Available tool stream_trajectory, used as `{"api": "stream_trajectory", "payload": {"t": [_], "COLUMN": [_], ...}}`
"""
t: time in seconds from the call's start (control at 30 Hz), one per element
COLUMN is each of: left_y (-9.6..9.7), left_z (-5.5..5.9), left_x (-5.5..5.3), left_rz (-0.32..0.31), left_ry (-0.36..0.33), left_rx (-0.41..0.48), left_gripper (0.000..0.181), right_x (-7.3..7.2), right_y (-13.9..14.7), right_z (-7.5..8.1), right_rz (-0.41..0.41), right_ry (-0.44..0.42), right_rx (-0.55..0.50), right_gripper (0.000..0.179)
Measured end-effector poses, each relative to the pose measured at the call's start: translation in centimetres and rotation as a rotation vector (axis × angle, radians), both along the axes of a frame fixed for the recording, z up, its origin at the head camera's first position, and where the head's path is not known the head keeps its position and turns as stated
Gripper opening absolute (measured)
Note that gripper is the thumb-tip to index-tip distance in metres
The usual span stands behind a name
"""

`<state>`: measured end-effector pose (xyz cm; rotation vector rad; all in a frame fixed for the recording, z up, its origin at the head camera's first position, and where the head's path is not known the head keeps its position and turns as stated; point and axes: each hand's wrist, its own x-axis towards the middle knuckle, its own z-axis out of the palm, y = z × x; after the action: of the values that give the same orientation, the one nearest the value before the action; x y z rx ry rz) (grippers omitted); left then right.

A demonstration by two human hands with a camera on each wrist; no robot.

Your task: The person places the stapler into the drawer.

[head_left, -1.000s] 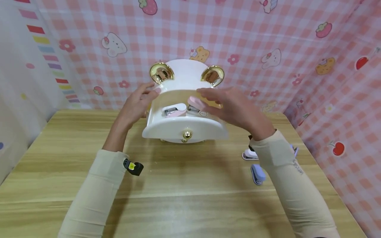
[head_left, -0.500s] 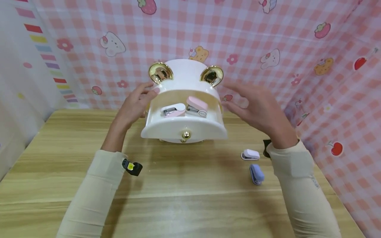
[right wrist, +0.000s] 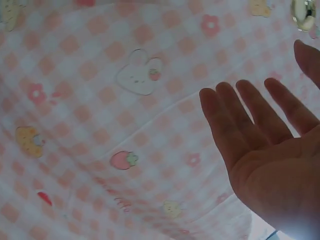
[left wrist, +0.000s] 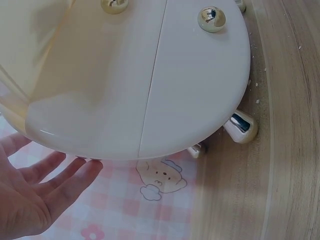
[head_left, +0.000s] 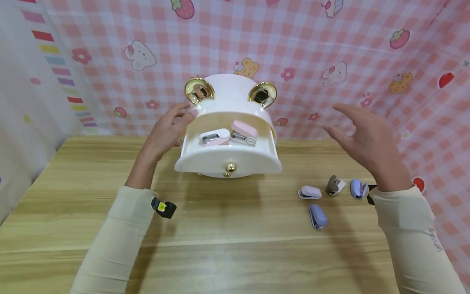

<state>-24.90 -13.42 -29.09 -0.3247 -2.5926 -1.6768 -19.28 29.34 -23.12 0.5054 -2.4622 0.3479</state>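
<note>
A white rounded drawer box with gold ears stands at the back of the table, its upper drawer pulled out. Inside lie a white-and-pink stapler and a pink-and-white stapler. My left hand rests against the box's left side, thumb near the top edge. In the left wrist view, its relaxed fingers touch the curved side. My right hand is raised in the air to the right of the box, holding nothing. The right wrist view shows its fingers extended.
At the right of the wooden table lie a pale stapler, a blue stapler, a brown-and-white stapler and a bluish stapler. A pink checked cloth hangs behind.
My right hand has moved away from the drawer to the right, leaving the pink-and-white stapler inside. The left hand has stayed at the box's side.
</note>
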Motion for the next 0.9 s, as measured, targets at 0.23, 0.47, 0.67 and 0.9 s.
{"api": "stream_trajectory", "payload": {"t": [0.23, 0.47, 0.67, 0.9], "left_y": [0.1, 0.3, 0.4, 0.3], "left_z": [0.0, -0.1, 0.0, 0.1], "left_x": [0.0, 0.0, -0.1, -0.1], "left_rz": [-0.002, -0.012, -0.014, -0.017], "left_ry": [-0.002, -0.016, -0.013, -0.015], "left_rx": [0.003, 0.007, -0.011, -0.002], "left_gripper": [0.076, 0.076, 0.078, 0.077], "right_x": [-0.1, -0.3, -0.3, -0.3], "right_y": [2.3, 4.0, 4.9, 5.9], "right_z": [-1.3, -5.0, -7.8, -10.3], "right_rz": [-0.162, -0.24, -0.312, -0.343], "right_ry": [-0.058, -0.16, -0.316, -0.468], "right_rx": [-0.044, -0.046, -0.029, 0.011], "right_gripper": [0.049, 0.053, 0.06, 0.068]}}
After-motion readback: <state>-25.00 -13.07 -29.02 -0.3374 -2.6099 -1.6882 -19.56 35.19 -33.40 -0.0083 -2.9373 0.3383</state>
